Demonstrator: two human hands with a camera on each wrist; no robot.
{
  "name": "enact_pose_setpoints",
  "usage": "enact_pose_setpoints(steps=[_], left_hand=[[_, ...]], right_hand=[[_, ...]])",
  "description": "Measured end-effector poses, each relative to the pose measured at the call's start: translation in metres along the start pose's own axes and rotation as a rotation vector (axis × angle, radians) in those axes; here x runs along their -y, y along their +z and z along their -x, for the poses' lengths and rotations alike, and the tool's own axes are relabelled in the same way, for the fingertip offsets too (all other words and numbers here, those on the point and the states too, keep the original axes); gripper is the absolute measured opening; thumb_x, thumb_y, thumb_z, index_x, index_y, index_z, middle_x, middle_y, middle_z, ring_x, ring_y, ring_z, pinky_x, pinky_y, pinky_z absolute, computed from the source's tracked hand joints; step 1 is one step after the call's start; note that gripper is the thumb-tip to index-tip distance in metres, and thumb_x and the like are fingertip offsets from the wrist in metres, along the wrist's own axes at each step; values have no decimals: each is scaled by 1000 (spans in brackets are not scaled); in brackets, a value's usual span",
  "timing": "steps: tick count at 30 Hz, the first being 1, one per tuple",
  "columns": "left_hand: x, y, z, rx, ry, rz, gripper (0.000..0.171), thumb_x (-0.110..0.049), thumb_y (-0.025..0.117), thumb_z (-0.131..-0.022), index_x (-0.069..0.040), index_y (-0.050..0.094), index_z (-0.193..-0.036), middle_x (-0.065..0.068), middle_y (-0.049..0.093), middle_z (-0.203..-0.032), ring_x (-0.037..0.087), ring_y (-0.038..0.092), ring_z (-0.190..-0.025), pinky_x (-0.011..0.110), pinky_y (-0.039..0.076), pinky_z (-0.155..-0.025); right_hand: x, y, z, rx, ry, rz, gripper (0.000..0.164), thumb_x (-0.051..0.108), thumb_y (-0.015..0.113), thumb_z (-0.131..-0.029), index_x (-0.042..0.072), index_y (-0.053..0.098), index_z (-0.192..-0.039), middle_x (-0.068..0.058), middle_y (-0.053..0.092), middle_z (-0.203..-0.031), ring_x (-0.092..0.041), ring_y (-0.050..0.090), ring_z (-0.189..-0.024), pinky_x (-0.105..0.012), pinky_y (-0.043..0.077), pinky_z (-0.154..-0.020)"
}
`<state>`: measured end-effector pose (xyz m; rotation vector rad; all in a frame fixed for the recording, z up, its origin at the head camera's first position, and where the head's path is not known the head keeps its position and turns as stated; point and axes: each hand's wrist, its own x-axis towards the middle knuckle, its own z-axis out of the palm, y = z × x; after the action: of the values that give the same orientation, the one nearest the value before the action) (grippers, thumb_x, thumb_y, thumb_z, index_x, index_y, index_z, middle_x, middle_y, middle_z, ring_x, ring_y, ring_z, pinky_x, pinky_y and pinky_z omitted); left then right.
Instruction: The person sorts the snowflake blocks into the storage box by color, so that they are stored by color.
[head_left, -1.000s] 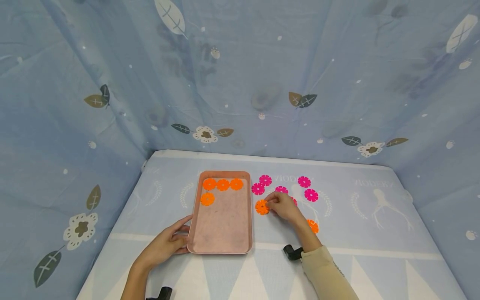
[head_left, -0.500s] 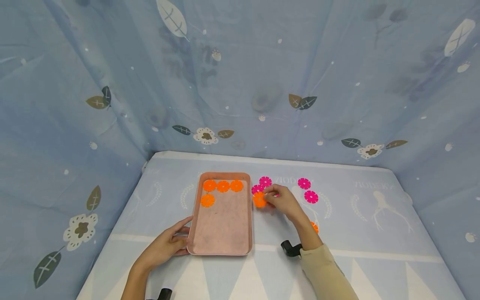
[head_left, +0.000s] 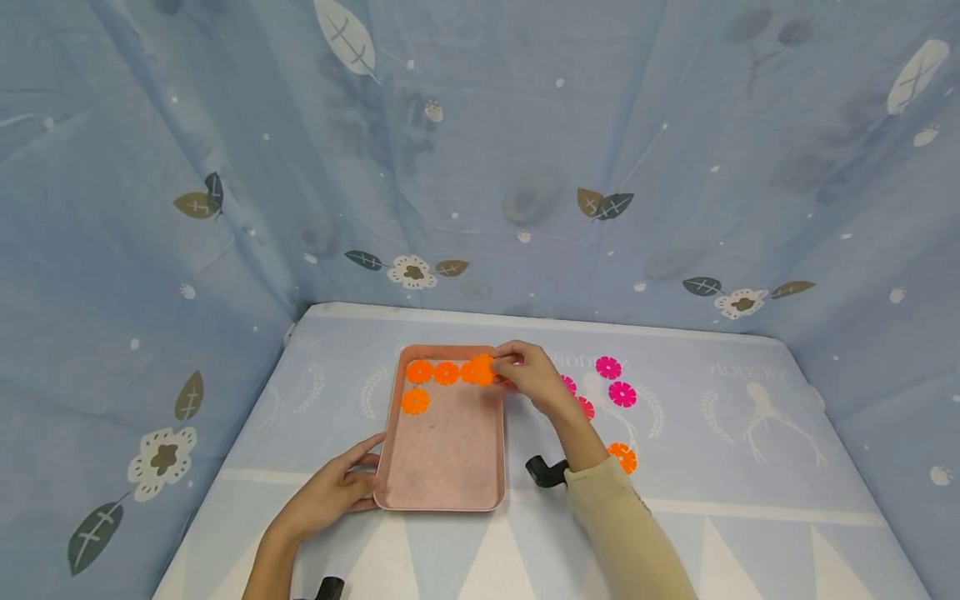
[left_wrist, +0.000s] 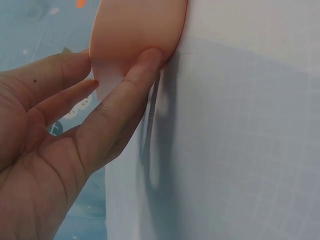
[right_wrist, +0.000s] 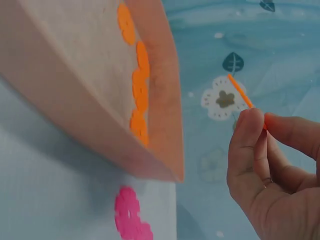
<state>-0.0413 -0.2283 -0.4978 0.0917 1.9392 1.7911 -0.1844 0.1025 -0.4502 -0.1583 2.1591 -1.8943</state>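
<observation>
A pink rectangular tray (head_left: 442, 458) lies on the table; several orange flower-shaped discs (head_left: 416, 402) rest flat inside its far part. My left hand (head_left: 330, 490) grips the tray's near left edge, with fingertips on the rim and outer wall in the left wrist view. My right hand (head_left: 528, 375) pinches one orange disc (head_left: 483, 369) by its edge between thumb and finger, above the tray's far right corner. Edge-on in the right wrist view, the held disc (right_wrist: 240, 91) stays apart from the tray.
Several pink flower-shaped discs (head_left: 622, 394) lie on the patterned cloth right of the tray, some partly hidden by the right hand. Another orange disc (head_left: 622, 457) lies beside the right forearm. A blue curtain (head_left: 480, 167) hangs behind the table.
My right hand has carried the pinched orange disc up and left, from beside the tray to over its far right corner. The left hand and the tray have stayed put.
</observation>
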Motion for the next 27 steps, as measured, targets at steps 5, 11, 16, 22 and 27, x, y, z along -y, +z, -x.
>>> enact_pose_setpoints(steps=[5, 11, 16, 22, 27], left_hand=[[1, 0, 1, 2, 5, -6, 66, 1, 54, -100, -7, 25, -159, 32, 35, -143, 41, 56, -121, 41, 57, -88], [0, 0, 1, -2, 3, -7, 66, 1, 54, -100, -8, 25, -159, 31, 36, -143, 41, 55, -121, 41, 57, -88], [-1, 2, 0, -3, 3, -14, 65, 2, 53, -100, -7, 25, -159, 31, 37, -142, 41, 56, -120, 41, 57, -88], [-1, 2, 1, -7, 13, -36, 66, 3, 52, -99, -7, 26, -158, 31, 40, -140, 40, 59, -116, 39, 58, -86], [0, 2, 0, -9, 11, -41, 65, 2, 53, -99, -7, 26, -158, 31, 40, -140, 40, 59, -116, 39, 58, -85]], right_hand=[[-2, 25, -13, 14, 31, -108, 19, 3, 63, -97, -7, 64, -113, -18, 65, -98, -40, 68, -87, -56, 55, -86], [-15, 52, -24, 9, 92, -199, 21, 3, 63, -96, -6, 63, -116, -17, 65, -94, -33, 69, -81, -51, 57, -84], [-26, 65, -28, -18, 138, -245, 23, 0, 63, -95, -10, 62, -116, -16, 64, -92, -31, 69, -76, -48, 59, -80], [-42, 72, -29, -40, 217, -183, 19, 1, 64, -95, -9, 63, -111, -14, 61, -89, -20, 65, -63, -40, 61, -68], [-48, 75, -28, -30, 226, -99, 19, 2, 65, -95, -9, 64, -111, -17, 62, -89, -21, 66, -60, -36, 61, -63]])
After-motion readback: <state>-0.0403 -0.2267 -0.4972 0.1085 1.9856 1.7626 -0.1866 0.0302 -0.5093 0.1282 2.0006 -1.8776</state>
